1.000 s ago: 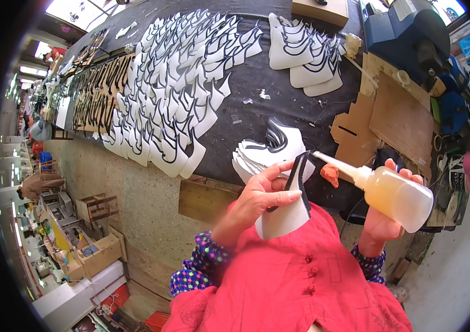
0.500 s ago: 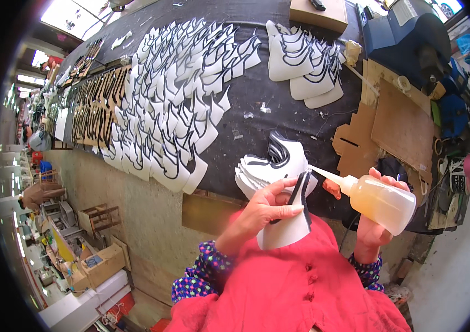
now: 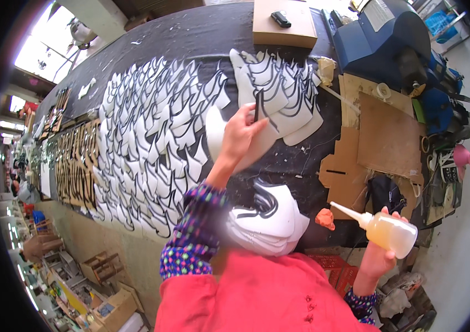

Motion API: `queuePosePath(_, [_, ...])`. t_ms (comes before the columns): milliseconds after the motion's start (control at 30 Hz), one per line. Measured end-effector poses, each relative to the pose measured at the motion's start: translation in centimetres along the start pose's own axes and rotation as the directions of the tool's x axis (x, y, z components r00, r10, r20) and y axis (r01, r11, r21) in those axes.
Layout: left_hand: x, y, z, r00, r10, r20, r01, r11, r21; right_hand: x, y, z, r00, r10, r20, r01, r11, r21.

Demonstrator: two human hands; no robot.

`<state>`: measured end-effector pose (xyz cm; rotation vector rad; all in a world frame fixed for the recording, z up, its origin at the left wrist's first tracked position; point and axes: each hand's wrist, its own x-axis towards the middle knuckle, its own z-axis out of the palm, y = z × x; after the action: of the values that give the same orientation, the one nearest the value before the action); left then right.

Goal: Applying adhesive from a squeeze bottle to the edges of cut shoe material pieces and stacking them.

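My left hand (image 3: 239, 135) is stretched out over the dark table, its fingers closed on a white curved cut piece (image 3: 215, 134) with a black strip along its edge. That piece hangs just left of a fanned group of similar white pieces (image 3: 299, 124), partly overlapping them in view. My right hand (image 3: 377, 259) grips a clear squeeze bottle (image 3: 390, 235) holding pale amber liquid. Its long thin nozzle points left. Between my arms, close to my body, lies a stack of white pieces (image 3: 276, 227) with black curved edges. Beside the nozzle tip is an orange lump (image 3: 325, 219).
Rows of overlapping white pieces (image 3: 152, 138) cover the table's left part. Brown cardboard (image 3: 340, 177) and a board (image 3: 387, 138) lie to the right, below a blue machine (image 3: 381, 41). A cardboard box (image 3: 284, 30) carrying a small black object stands at the far edge.
My left hand has carried the piece away from the bottle's nozzle, up and left to the fanned group. The bottle in my right hand has moved slightly lower. The view has also shifted.
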<state>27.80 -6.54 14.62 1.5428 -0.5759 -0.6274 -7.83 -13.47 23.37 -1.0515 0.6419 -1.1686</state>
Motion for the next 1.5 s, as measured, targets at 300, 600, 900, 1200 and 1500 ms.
queuePosePath(300, [13.5, -15.9, 6.3, 0.965, 0.194, -0.179, -0.109, 0.91, 0.399, -1.1, 1.9, -0.7, 0.995, 0.036, -0.092, -0.04, 0.998, -0.045])
queuePosePath(600, [10.9, -15.3, 7.3, 0.975, 0.22, 0.034, -0.159, 0.578, 0.8, -1.1, 1.4, -2.2, 0.994, 0.098, -0.05, -0.098, 0.995, 0.016])
queuePosePath(900, [-15.3, -9.6, 9.8, 0.996, -0.091, 0.016, 0.053, 0.7, 0.713, -1.1, -1.2, -3.1, 0.975, 0.198, 0.1, -0.211, 0.965, 0.155])
queuePosePath(1200, [-22.9, -8.6, 11.3, 0.954, -0.216, -0.206, 0.285, 0.458, 0.842, -2.2, -3.4, -3.8, 0.935, 0.248, 0.253, -0.311, 0.916, 0.254])
queuePosePath(1500, [-30.5, -8.8, 6.6, 0.974, -0.206, 0.094, 0.048, 0.592, 0.805, -2.7, -4.3, -4.9, 0.915, 0.212, 0.342, -0.312, 0.911, 0.27])
